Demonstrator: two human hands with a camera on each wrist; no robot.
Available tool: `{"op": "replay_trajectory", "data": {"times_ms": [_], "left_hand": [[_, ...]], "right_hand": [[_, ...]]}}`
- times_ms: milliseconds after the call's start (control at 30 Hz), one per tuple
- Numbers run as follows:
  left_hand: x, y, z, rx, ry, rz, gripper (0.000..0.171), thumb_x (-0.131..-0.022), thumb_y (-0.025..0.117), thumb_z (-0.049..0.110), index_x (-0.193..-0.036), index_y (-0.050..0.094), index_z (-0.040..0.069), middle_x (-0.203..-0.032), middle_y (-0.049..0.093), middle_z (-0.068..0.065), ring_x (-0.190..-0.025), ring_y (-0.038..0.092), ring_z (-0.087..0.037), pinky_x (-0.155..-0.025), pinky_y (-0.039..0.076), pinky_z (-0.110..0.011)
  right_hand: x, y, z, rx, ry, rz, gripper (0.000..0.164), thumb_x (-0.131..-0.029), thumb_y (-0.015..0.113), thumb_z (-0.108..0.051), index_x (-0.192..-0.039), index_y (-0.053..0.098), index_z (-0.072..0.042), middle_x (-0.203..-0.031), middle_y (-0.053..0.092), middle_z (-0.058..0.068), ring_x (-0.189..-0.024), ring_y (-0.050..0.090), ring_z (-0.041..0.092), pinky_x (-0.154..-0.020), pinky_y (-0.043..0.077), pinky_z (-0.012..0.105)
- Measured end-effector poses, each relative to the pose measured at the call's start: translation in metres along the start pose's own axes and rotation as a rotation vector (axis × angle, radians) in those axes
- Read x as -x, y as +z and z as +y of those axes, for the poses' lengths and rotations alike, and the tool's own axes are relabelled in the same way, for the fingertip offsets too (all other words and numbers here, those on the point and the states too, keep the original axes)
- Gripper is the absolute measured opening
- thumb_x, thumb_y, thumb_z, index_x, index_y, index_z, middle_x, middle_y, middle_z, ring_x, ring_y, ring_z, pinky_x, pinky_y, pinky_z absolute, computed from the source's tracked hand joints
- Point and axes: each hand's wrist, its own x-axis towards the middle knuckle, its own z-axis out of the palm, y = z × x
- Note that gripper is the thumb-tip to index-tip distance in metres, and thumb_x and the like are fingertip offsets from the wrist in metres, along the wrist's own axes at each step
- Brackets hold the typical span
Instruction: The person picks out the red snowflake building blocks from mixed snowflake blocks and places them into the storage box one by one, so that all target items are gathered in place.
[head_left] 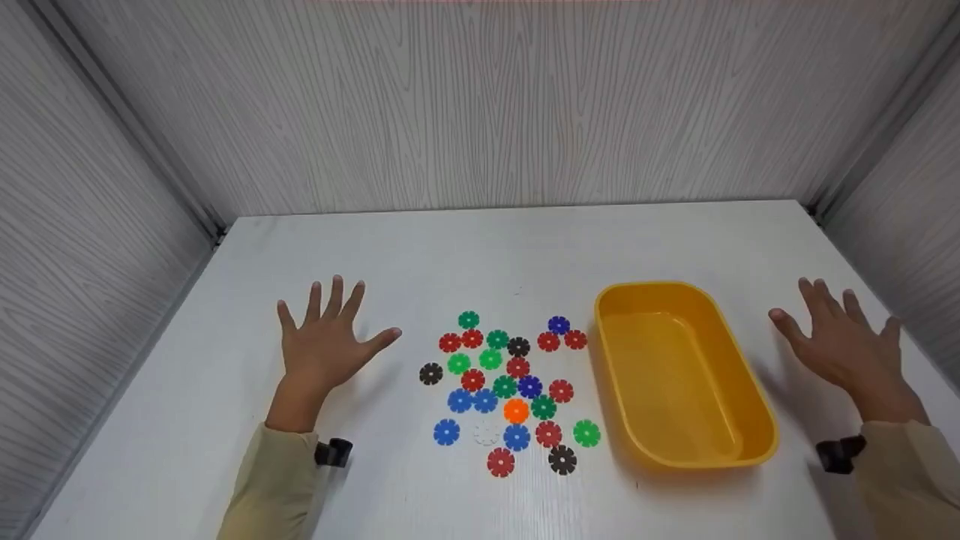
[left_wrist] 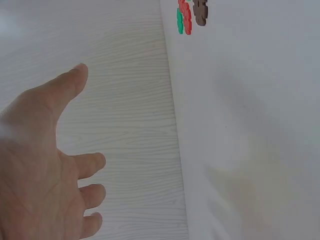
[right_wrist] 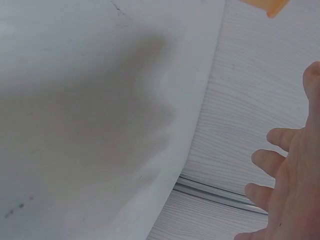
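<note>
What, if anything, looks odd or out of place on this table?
Dark specks in the right-wrist view look odd against the white tabletop, perhaps dirt or wear. Otherwise nothing stands out: the colourful discs lie loose beside the upright yellow tray.

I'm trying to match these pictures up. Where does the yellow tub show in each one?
Head: the tub is right of centre, whole.
Left wrist: not in this picture.
Right wrist: only a small piece shows, at the top edge, right of centre.
Shared landmark: the white table against the grained wall, visible in all three.
</note>
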Motion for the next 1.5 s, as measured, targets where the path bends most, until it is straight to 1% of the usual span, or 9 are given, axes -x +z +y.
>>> {"op": "replay_trajectory", "data": {"times_ms": [267,433,733,800,933,1033,1133,1333,1500], "left_hand": [[0.006,-0.001,0.026,0.015,0.087,0.024,0.093,-0.083,0.039,0.078,-0.154,0.022,0.022,-0.161,0.014,-0.012,-0.149,0.009,-0.039,-0.112,-0.005,-0.069],[0.015,-0.004,0.043,0.066,0.168,0.034,0.088,-0.083,0.045,0.074,-0.153,0.026,0.024,-0.161,0.017,-0.01,-0.149,0.012,-0.037,-0.114,-0.002,-0.068],[0.025,0.002,0.064,0.409,0.339,-0.088,0.085,-0.081,0.052,0.072,-0.15,0.033,0.027,-0.158,0.029,-0.008,-0.146,0.027,-0.033,-0.115,0.018,-0.063],[0.028,0.002,0.068,0.484,0.352,-0.143,0.083,-0.081,0.054,0.071,-0.15,0.035,0.028,-0.157,0.031,-0.007,-0.145,0.03,-0.034,-0.112,0.025,-0.063],[0.036,0.004,0.075,0.581,0.354,-0.239,0.082,-0.078,0.059,0.069,-0.148,0.037,0.032,-0.155,0.036,-0.003,-0.14,0.038,-0.034,-0.105,0.038,-0.062],[0.04,0.007,0.08,0.591,0.341,-0.296,0.082,-0.075,0.061,0.072,-0.146,0.039,0.036,-0.152,0.041,-0.002,-0.138,0.042,-0.032,-0.102,0.04,-0.062],[0.044,0.01,0.085,0.567,0.345,-0.339,0.079,-0.075,0.065,0.067,-0.144,0.043,0.036,-0.147,0.048,-0.002,-0.137,0.042,-0.03,-0.103,0.039,-0.063],[0.047,0.019,0.095,0.505,0.442,-0.352,0.071,-0.076,0.072,0.057,-0.138,0.052,0.028,-0.119,0.063,-0.001,-0.114,0.054,-0.02,-0.094,0.049,-0.048],[0.049,0.027,0.101,0.455,0.484,-0.378,0.065,-0.074,0.076,0.052,-0.131,0.058,0.025,-0.105,0.064,0.002,-0.097,0.054,-0.013,-0.083,0.049,-0.033]], "right_hand": [[0.0,-0.001,-0.006,-0.075,-0.031,-0.033,0.082,-0.099,0.019,-0.063,-0.154,0.001,-0.004,-0.155,0.008,0.033,-0.137,0.011,0.059,-0.095,0.009,0.081],[-0.001,-0.003,-0.012,-0.198,-0.072,-0.125,0.079,-0.101,0.02,-0.057,-0.153,-0.004,-0.002,-0.152,0.008,0.039,-0.132,0.016,0.064,-0.094,0.016,0.081],[0.012,0.01,-0.018,-0.477,-0.172,-0.244,0.07,-0.105,0.026,-0.043,-0.153,-0.002,-0.001,-0.149,0.021,0.038,-0.13,0.032,0.059,-0.096,0.04,0.067],[0.014,0.011,-0.017,-0.514,-0.21,-0.253,0.066,-0.106,0.028,-0.038,-0.153,0.002,0.0,-0.148,0.027,0.037,-0.127,0.04,0.054,-0.093,0.05,0.055],[0.017,0.012,-0.016,-0.591,-0.243,-0.296,0.059,-0.107,0.027,-0.033,-0.153,0.008,-0.003,-0.146,0.034,0.034,-0.111,0.062,0.01,-0.082,0.056,0.028],[0.018,0.012,-0.014,-0.642,-0.243,-0.339,0.057,-0.107,0.026,-0.033,-0.153,0.011,-0.004,-0.143,0.037,0.033,-0.098,0.054,-0.014,-0.079,0.053,0.022],[0.02,0.013,-0.013,-0.658,-0.241,-0.38,0.056,-0.107,0.028,-0.032,-0.152,0.015,-0.002,-0.137,0.046,0.028,-0.096,0.059,-0.007,-0.078,0.054,0.024],[0.023,0.015,-0.014,-0.715,-0.218,-0.451,0.058,-0.105,0.036,-0.031,-0.15,0.02,0.003,-0.114,0.061,-0.012,-0.094,0.062,0.006,-0.078,0.055,0.027],[0.026,0.017,-0.011,-0.828,-0.284,-0.498,0.052,-0.106,0.035,-0.025,-0.15,0.022,-0.001,-0.107,0.064,-0.009,-0.086,0.063,0.014,-0.077,0.055,0.027]]}}
